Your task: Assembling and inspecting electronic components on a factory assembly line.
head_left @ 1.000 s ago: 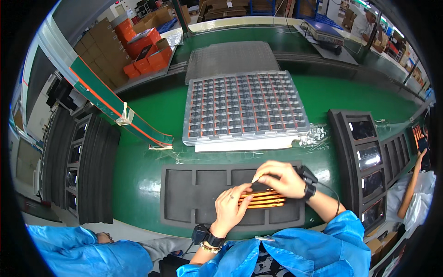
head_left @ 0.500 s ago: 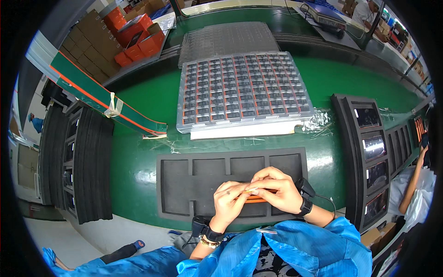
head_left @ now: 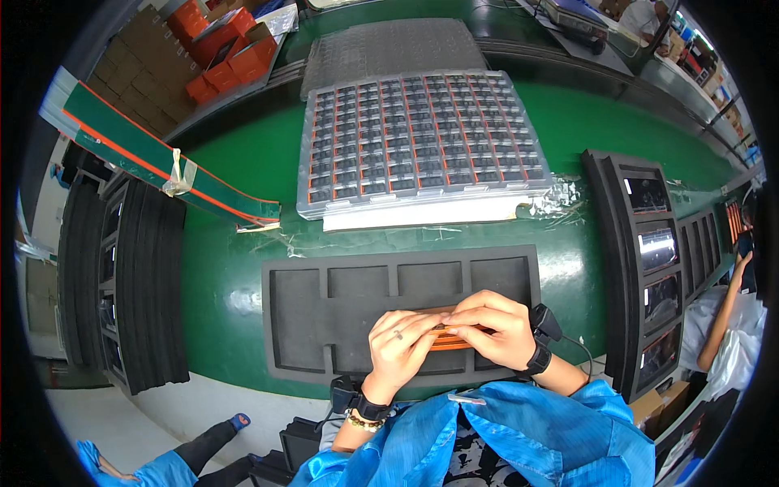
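Observation:
Both hands meet over a black foam tray (head_left: 296, 325) with recesses along its sides. Between them is an orange-edged flat device (head_left: 449, 344), seen mostly edge-on; more than one orange edge shows, and I cannot tell whether these are separate pieces. My left hand (head_left: 398, 345) pinches its left side with fingers bent over the top. My right hand (head_left: 493, 329) grips the right end, thumb in front and fingers behind. The fingers cover much of the device's upper side. Black straps with small boxes are on both wrists.
Beyond the tray stands a clear compartment case (head_left: 312, 209) of small dark parts on a white slab (head_left: 422, 217). Foam trays (head_left: 617, 292) holding dark-screened devices are at right, more stacked foam (head_left: 154, 284) at left. A green orange-edged strip (head_left: 122, 138) slants in. Another person's arm (head_left: 722, 316) shows far right.
The view has shifted a little, so the bench appears higher and further left. My fingers have moved slightly on the device, and more of its orange edges shows between my hands.

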Tool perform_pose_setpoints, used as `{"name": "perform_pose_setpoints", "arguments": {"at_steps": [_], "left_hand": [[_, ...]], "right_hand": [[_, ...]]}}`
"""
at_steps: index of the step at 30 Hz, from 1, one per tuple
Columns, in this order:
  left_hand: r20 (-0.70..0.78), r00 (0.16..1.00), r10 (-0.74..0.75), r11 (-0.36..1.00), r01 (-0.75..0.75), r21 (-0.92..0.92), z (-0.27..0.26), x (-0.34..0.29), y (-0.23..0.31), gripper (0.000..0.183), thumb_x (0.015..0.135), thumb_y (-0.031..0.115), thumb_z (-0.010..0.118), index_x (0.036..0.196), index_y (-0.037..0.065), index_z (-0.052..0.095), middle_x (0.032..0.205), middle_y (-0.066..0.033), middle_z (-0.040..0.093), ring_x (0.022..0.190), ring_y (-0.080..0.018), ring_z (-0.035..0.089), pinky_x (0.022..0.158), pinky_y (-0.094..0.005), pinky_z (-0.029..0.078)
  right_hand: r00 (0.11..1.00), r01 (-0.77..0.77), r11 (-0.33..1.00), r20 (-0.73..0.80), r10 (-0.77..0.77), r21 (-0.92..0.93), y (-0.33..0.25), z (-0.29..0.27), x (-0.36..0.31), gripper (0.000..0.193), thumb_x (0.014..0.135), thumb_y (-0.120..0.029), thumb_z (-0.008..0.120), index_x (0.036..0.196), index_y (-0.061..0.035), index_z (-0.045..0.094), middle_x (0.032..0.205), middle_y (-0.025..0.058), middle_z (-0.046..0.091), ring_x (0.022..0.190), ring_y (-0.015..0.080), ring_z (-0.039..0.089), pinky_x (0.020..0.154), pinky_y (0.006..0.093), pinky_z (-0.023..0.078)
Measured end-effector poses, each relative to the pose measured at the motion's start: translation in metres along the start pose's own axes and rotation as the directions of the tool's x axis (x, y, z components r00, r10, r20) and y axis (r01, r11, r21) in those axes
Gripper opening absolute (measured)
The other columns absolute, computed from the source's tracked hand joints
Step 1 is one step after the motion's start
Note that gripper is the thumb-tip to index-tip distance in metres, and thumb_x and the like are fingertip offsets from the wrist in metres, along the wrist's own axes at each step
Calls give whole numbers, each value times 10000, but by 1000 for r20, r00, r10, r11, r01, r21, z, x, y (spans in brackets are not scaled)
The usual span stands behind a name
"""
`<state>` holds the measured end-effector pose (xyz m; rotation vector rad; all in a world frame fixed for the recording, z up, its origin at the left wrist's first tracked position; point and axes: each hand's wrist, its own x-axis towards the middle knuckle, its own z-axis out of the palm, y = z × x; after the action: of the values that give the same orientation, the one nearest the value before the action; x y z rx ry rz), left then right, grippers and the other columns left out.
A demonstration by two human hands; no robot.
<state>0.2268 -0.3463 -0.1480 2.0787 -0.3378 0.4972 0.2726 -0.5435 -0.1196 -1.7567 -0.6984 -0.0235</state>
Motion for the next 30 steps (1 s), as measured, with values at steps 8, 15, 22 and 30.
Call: {"name": "perform_pose_setpoints", "arguments": {"at_steps": [8,15,22,30], "left_hand": [[-37,997,-61,998,61,-4,4,-2,0,81,848,21,764,928,33,761,907,-74,784,774,-225,735,727,-331,539],[-65,992,-107,992,110,58,8,1,0,86,868,32,759,953,24,752,874,-83,775,737,-237,713,703,-327,545],[-78,984,-159,983,164,77,9,8,3,97,881,35,746,975,12,746,864,-83,774,762,-237,704,700,-335,547],[-77,985,-153,985,158,74,8,6,2,98,883,31,741,978,8,744,865,-83,777,764,-237,703,707,-337,548]], "right_hand": [[902,-204,917,-298,312,342,6,-13,-8,261,883,76,719,1136,22,680,951,124,725,839,163,726,777,282,577],[976,120,954,-143,-164,-276,21,-32,-24,254,789,90,762,1007,-24,697,917,111,757,797,268,733,708,354,581],[951,253,861,-48,-304,-441,27,-31,-27,299,724,81,769,991,-40,707,968,83,749,807,261,710,690,354,568],[945,293,756,59,-321,-585,33,-36,-34,334,735,-215,854,1042,-153,740,1104,75,702,857,264,669,691,371,531]]}}
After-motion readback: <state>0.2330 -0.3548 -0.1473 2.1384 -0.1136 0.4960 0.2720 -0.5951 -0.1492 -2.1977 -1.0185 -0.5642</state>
